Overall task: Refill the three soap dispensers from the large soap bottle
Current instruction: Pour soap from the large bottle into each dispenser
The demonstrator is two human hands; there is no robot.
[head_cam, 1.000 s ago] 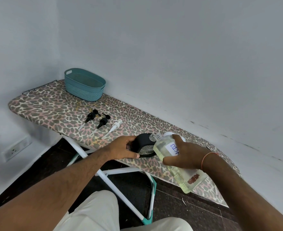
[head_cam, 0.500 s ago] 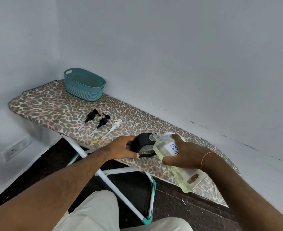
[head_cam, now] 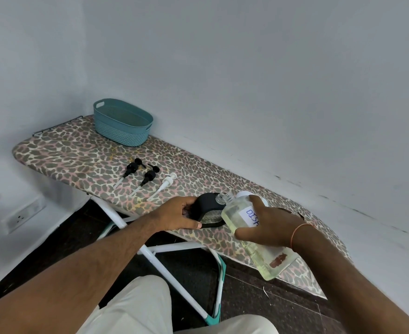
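- Soap bottle held in right hand, tilted; long axis runs from lower right (base, off board edge) to upper left (open threaded neck).
- Neck points up-left at the dispenser, mouth just beside or over its top; contact cannot be told.
- Bottle clear, pale yellow liquid inside, white label reading "DIS..." partly covered by fingers.
- Right hand fingers and thumb wrapped round the bottle's upper body; orange thread on wrist.
- Left hand grips dispenser from the left, thumb along its near bottom edge, fingers curled on far side.
- Dispenser black-cased with clear window, sits on board near front edge.
- White cap-like thing behind bottle, mostly hidden.
- 3 pumps lie loose on the board, tubes pointing toward near-left: 2 black, 1 white.
- Teal basket at far end by wall.
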